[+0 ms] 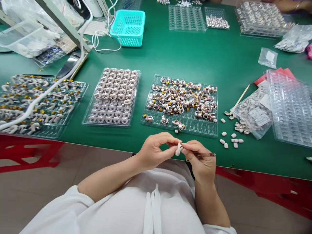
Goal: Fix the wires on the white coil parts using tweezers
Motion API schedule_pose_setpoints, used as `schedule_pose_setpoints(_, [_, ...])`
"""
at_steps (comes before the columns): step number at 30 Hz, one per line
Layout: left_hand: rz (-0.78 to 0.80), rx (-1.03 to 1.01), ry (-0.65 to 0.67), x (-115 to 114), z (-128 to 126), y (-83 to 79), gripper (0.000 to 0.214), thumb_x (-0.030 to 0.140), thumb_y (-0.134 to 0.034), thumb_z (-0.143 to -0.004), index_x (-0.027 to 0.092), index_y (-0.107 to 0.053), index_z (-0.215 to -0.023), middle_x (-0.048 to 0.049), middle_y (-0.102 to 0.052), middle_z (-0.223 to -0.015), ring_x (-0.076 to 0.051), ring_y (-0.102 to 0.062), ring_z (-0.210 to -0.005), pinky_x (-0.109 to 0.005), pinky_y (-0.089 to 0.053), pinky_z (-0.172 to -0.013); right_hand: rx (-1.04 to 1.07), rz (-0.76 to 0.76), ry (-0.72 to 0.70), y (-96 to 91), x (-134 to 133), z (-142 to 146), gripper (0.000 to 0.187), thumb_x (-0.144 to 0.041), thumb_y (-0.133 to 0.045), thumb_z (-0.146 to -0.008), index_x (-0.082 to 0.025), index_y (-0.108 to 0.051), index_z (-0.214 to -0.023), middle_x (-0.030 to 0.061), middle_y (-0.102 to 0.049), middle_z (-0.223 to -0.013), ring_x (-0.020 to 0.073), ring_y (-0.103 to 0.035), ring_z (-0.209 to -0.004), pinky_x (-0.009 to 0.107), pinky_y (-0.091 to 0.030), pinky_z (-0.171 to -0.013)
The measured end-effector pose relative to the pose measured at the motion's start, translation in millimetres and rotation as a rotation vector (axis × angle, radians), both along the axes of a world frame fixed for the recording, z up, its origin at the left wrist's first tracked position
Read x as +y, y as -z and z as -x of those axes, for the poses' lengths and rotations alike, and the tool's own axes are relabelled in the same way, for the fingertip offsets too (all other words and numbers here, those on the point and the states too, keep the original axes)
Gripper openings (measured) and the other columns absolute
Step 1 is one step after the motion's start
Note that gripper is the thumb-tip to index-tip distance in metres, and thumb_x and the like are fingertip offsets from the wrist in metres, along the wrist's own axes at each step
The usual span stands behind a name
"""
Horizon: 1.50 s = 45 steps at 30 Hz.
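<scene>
A small whitish earbud part [178, 149] is held between my two hands near the table's front edge. My left hand [157, 149] pinches it from the left with thumb and forefinger. From the right, the fingertips of my right hand [198, 159] are closed at the same part. A thin, dark metallic tool [206, 154], its working end hidden, lies in my right hand and sticks out to the right. Just beyond my hands is a clear tray [204, 128] of wired earbud parts [180, 99] with yellow tabs.
Left stand a tray of whitish shells [117, 87] and a tray of curved parts [36, 104], crossed by a white cable [48, 91]. Right lie loose caps [223, 133], a bag of caps [258, 113] and clear trays [290, 107]. A turquoise basket [131, 27] is farther back.
</scene>
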<state>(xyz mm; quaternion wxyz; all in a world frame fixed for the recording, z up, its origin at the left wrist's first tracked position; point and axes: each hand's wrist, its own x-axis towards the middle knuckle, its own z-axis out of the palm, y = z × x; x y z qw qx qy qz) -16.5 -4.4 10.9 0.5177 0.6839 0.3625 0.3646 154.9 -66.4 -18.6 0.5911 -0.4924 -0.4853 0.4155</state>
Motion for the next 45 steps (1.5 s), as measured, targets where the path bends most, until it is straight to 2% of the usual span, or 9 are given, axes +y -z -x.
schedule_pose_setpoints(12, [-0.084, -0.018, -0.042, -1.1, -1.8, 5.6, 0.015, 0.015, -0.069, -0.084, 0.015, -0.079, -0.096, -0.0081, -0.076, -0.076, -0.016, -0.069, -0.07, -0.026, -0.054, -0.066, -0.03, 0.017, 0.025, 1.9, -0.4, 0.7, 0.02, -0.014, -0.071, -0.087, -0.028, -0.078, -0.098, 0.0009, -0.069, -0.081, 0.013, -0.062, -0.065, 0.025, -0.049, -0.052])
schedule_pose_setpoints(17, [-0.094, -0.015, -0.03, -0.6, -2.4, 5.5, 0.016, 0.014, -0.069, -0.085, 0.015, -0.079, -0.098, -0.0073, -0.075, -0.076, -0.016, -0.069, -0.071, -0.026, -0.055, -0.067, -0.052, 0.037, 0.033, 0.9, -2.3, -0.4, 0.016, -0.017, -0.071, -0.087, -0.027, -0.078, -0.097, 0.0015, -0.069, -0.081, 0.0133, -0.061, -0.066, 0.025, -0.048, -0.052])
schedule_pose_setpoints(23, [-0.148, -0.003, 0.032, 1.4, 0.4, 5.7, 0.019, 0.012, -0.067, -0.087, 0.016, -0.079, -0.103, -0.006, -0.074, -0.076, -0.015, -0.069, -0.072, -0.023, -0.055, -0.068, -0.024, 0.166, -0.068, -0.5, -2.7, -6.8, 0.017, -0.023, -0.07, -0.09, -0.026, -0.076, -0.105, 0.0021, -0.069, -0.085, 0.0113, -0.057, -0.064, 0.023, -0.046, -0.052])
schedule_pose_setpoints(29, [-0.259, 0.036, 0.089, 2.4, 3.9, 8.9, 0.029, 0.008, -0.063, -0.09, 0.02, -0.076, -0.113, -0.0045, -0.073, -0.082, -0.012, -0.068, -0.074, -0.02, -0.053, -0.068, -0.013, 0.167, -0.129, 1.6, -3.4, -11.7, 0.018, -0.021, -0.067, -0.092, -0.028, -0.076, -0.106, 0.0018, -0.068, -0.088, 0.0108, -0.056, -0.065, 0.023, -0.043, -0.053])
schedule_pose_setpoints(35, [-0.187, 0.027, 0.169, -1.4, 4.8, 6.7, 0.036, 0.005, -0.057, -0.093, 0.021, -0.072, -0.122, -0.0063, -0.071, -0.089, -0.013, -0.067, -0.08, -0.022, -0.055, -0.073, -0.085, 0.128, -0.084, 3.6, -7.9, -11.4, 0.021, -0.017, -0.065, -0.092, -0.029, -0.074, -0.107, 0.0011, -0.067, -0.088, 0.0112, -0.057, -0.066, 0.024, -0.043, -0.055])
schedule_pose_setpoints(41, [-0.11, -0.019, 0.095, -4.2, -0.3, 5.1, 0.023, 0.012, -0.066, -0.091, 0.015, -0.077, -0.11, -0.0065, -0.072, -0.083, -0.012, -0.067, -0.075, -0.02, -0.054, -0.071, -0.224, 0.063, -0.054, 5.3, -11.1, -12.9, 0.022, -0.018, -0.064, -0.092, -0.028, -0.072, -0.11, 0.004, -0.07, -0.095, 0.0156, -0.063, -0.077, 0.025, -0.049, -0.059])
schedule_pose_setpoints(45, [-0.126, -0.045, 0.073, -6.4, -1.8, 7.6, 0.02, 0.013, -0.065, -0.091, 0.015, -0.078, -0.106, -0.0067, -0.072, -0.082, -0.012, -0.067, -0.075, -0.02, -0.054, -0.071, -0.261, 0.08, -0.055, 8.3, -11.6, -14.6, 0.021, -0.019, -0.064, -0.091, -0.026, -0.072, -0.11, 0.0052, -0.071, -0.098, 0.0166, -0.065, -0.081, 0.026, -0.051, -0.062])
